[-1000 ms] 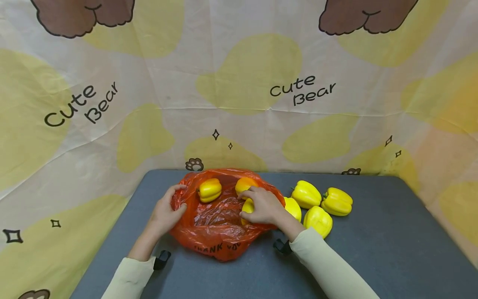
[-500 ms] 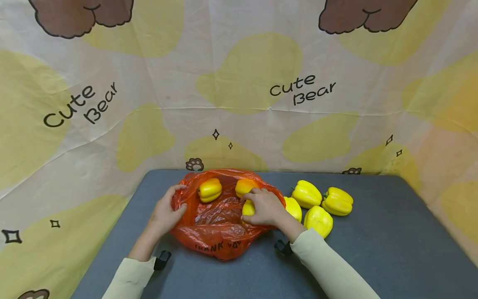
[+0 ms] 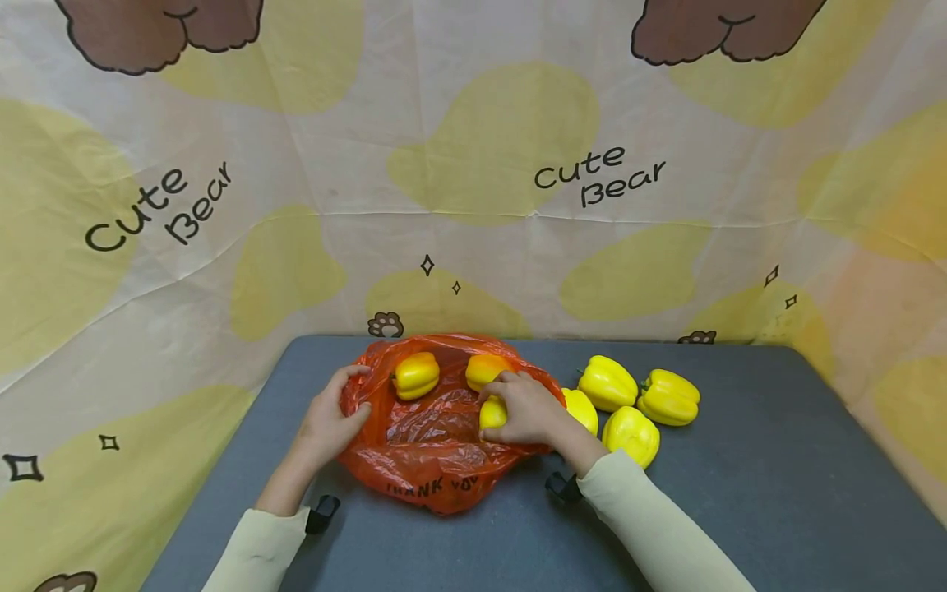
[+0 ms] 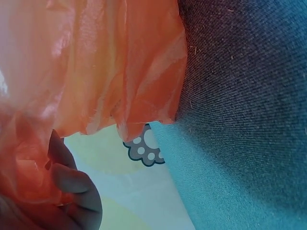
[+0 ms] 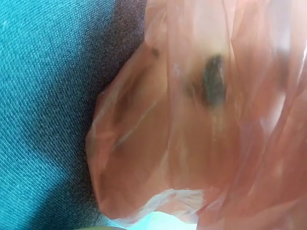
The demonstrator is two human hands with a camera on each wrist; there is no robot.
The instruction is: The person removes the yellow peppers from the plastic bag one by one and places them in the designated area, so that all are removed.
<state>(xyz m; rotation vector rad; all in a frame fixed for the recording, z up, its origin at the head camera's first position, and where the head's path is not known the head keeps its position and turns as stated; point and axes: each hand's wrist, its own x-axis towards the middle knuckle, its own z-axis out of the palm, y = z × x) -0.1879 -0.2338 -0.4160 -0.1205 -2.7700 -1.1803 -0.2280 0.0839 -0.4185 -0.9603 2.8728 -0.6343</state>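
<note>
1. Head view: a red bag (image 3: pixel 436 460) sits with its mouth open on the grey table (image 3: pixel 777 501), near the far edge. Black capitals on its front read "THANK YOU", the letters bent by creases and the last word the most warped.
2. The left hand (image 3: pixel 325 423) grips the bag's left rim; in the left wrist view its fingers (image 4: pixel 76 182) curl round bunched red plastic.
3. The right hand (image 3: pixel 527 411) reaches over the right rim, fingers and thumb bent about a yellow pepper (image 3: pixel 491 413) inside the bag.
4. Also in the bag are a left pepper (image 3: pixel 417 376), lying on its side well apart from the hand, and a rear pepper (image 3: pixel 485 372), just beyond the right hand's fingers.
5. Four loose peppers (image 3: pixel 630 437) lie on the table right of the bag, close together; the bag partly hides the nearest to it.
6. Behind the table hangs a cloth (image 3: pixel 491 140) printed "Cute Bear" twice in black handwriting, with brown bear shapes (image 3: pixel 728 29), paw prints (image 3: pixel 385 325) and small stars (image 3: pixel 427 265).
7. Pale sleeves (image 3: pixel 658 526) cover both forearms.
8. Through the plastic in the right wrist view shows a dark green patch (image 5: pixel 214 80), too blurred to name.
</note>
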